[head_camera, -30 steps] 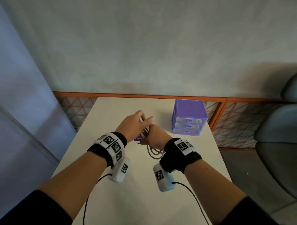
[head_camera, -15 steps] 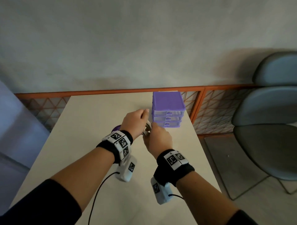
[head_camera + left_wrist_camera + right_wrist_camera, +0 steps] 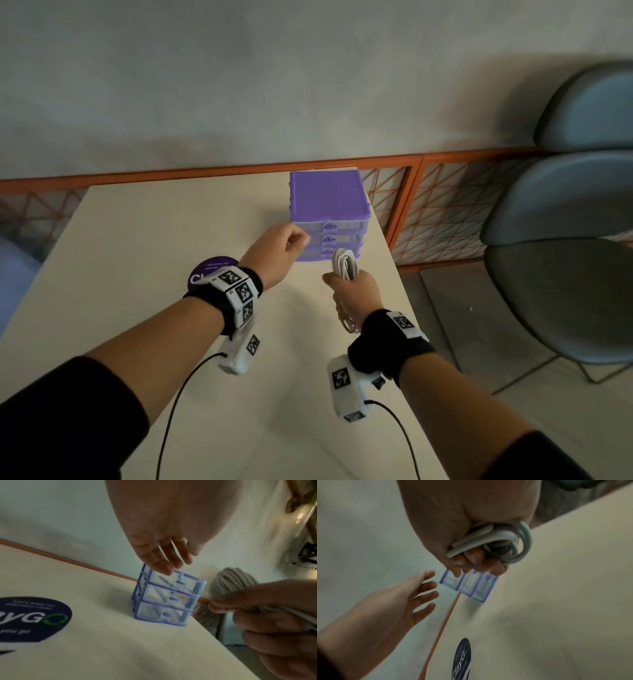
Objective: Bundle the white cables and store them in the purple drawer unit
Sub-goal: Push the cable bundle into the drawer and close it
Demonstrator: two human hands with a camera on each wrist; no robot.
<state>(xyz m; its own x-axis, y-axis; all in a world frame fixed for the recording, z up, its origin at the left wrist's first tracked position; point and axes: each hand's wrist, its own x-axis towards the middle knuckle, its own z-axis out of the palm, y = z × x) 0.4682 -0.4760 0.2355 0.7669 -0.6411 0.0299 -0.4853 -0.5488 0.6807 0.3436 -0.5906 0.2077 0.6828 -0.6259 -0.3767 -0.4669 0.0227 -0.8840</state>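
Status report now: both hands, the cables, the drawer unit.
Left hand open, fingers at the purple drawer unit, top drawer level. Right hand grips the white cable bundle. All three drawers look closed. Nothing in the way.

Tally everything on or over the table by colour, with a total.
Purple: 2, the drawer unit and the round sticker.
White: 1, the cable bundle gripped in the right hand.
Total: 3.

Drawer unit (image 3: 329,198) of matt purple plastic with clear glossy drawer fronts; cables (image 3: 346,263) in smooth white rubbery sheathing; counter (image 3: 137,240) smooth, matt, cream; round glossy sticker (image 3: 32,618); black cloth wristbands (image 3: 387,346).
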